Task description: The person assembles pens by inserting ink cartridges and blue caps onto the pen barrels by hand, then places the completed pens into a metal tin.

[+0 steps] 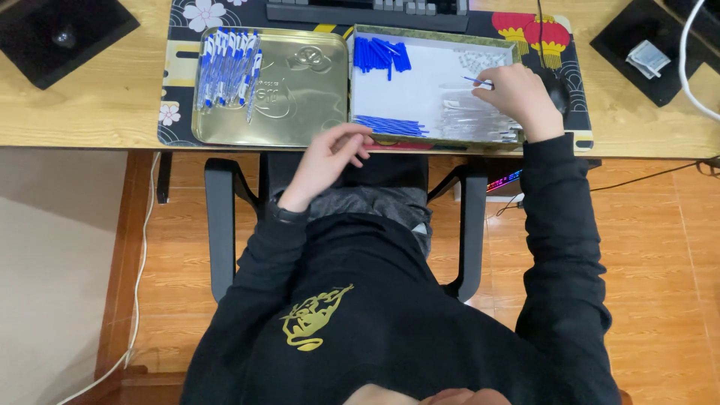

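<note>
One thin blue refill (472, 79) sits pinched in my right hand (517, 94), pointing left over the white box (420, 82), while my left hand (330, 154) rests loosely curled, empty, at the tabletop (90, 112) edge.

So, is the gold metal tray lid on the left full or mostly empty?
Mostly empty. The gold metal tray lid holds only a cluster of blue-and-white pens at its left end; the rest of its surface is bare.
</note>
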